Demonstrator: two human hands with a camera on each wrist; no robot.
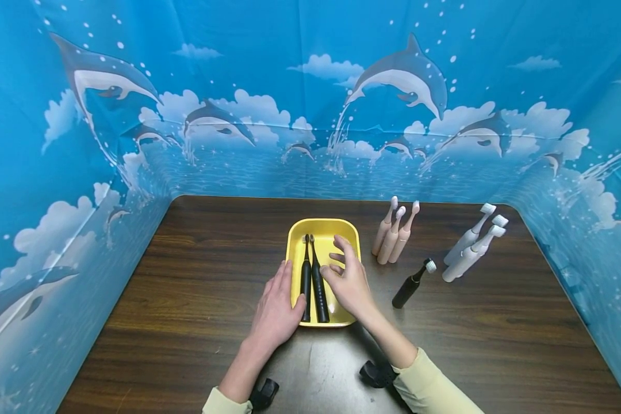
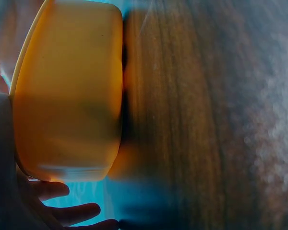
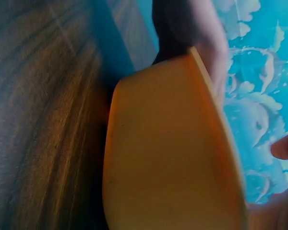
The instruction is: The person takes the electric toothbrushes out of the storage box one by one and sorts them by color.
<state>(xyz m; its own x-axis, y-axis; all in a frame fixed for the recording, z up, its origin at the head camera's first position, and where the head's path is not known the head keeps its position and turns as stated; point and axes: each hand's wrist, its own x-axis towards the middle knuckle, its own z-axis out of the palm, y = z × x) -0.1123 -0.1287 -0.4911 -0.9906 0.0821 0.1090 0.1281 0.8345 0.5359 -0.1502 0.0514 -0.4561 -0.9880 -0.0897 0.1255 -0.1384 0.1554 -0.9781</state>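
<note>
In the head view, a yellow tray (image 1: 324, 222) holds two black electric toothbrushes, one on the left (image 1: 306, 282) and one beside it (image 1: 318, 287), heads pointing away. My left hand (image 1: 278, 305) holds the tray's left rim, thumb over the rim and fingers along the outside. Over the tray's right half is my right hand (image 1: 349, 282), its fingers loosely bent, the space between thumb and fingers empty. A third black electric toothbrush (image 1: 406, 290) stands upright to the right of the tray. Both wrist views show the tray's outer wall (image 2: 67, 96) up close.
Several pink electric toothbrushes (image 1: 391, 236) stand right behind the tray's right side. Farther right stand several white ones (image 1: 468, 256). The dark wooden table (image 1: 202, 270) is bordered by a blue dolphin-print curtain (image 1: 269, 167) at the back and sides.
</note>
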